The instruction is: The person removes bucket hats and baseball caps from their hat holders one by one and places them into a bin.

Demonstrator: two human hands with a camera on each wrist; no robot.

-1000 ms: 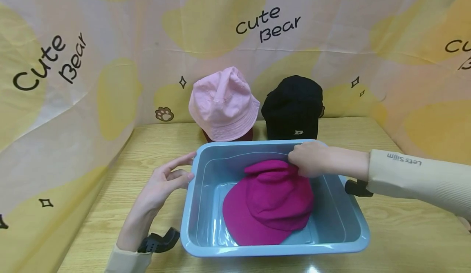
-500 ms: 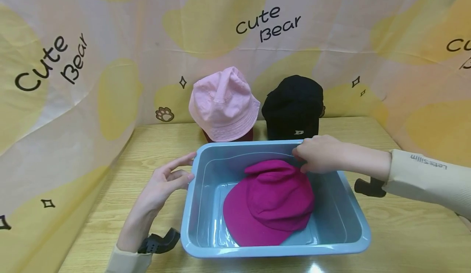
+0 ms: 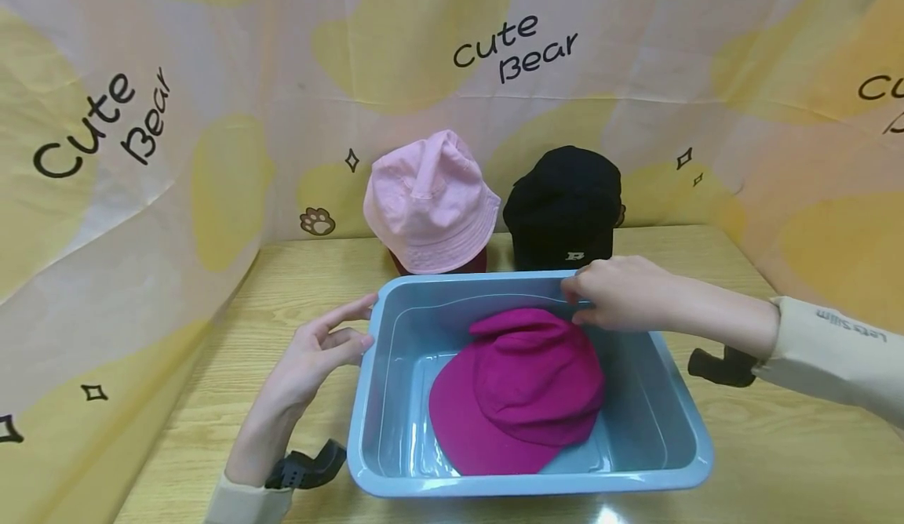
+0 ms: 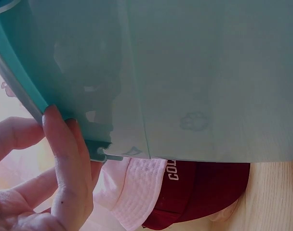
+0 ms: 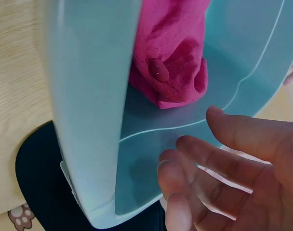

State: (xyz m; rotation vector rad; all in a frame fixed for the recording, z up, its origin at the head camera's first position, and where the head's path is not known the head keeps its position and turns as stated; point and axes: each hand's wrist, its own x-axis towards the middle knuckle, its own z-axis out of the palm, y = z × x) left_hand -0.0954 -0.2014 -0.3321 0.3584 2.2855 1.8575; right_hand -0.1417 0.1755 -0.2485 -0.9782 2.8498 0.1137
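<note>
Where my left hand (image 3: pixel 311 351) rests: at the left rim of the blue tub (image 3: pixel 530 485), about half open, thumb and bent fingers lightly pinching the lip; it looks much as it did a second ago.
Pink bucket hat (image 3: pixel 431 202): behind the tub on the wooden counter (image 3: pixel 311 273), sitting on top of a dark red cap (image 4: pixel 204 192); I see one of each.
Magenta cap (image 3: pixel 519 398): inside the tub, lying across the middle of its floor, brim toward the near left, crown sagging; neither of my hands grips it.
Black cap (image 3: pixel 563 210): behind the tub, just right of the pink hat; one shows, and I cannot tell whether anything sits beneath it.
My right hand: above the far right part of the tub (image 3: pixel 628 292), loosely open, fingers relaxed and slightly curved, with nothing in them.
What just changed: a second ago this hand was bunched against the magenta crown; it has since drawn off to the right and its fingers have loosened, while tub and headwear have hardly moved. I take that to mean the magenta cap is let go and lies on its own.
My count: two hands, one tub, three caps, one bucket hat; one cap inside, three pieces of headwear behind.
</note>
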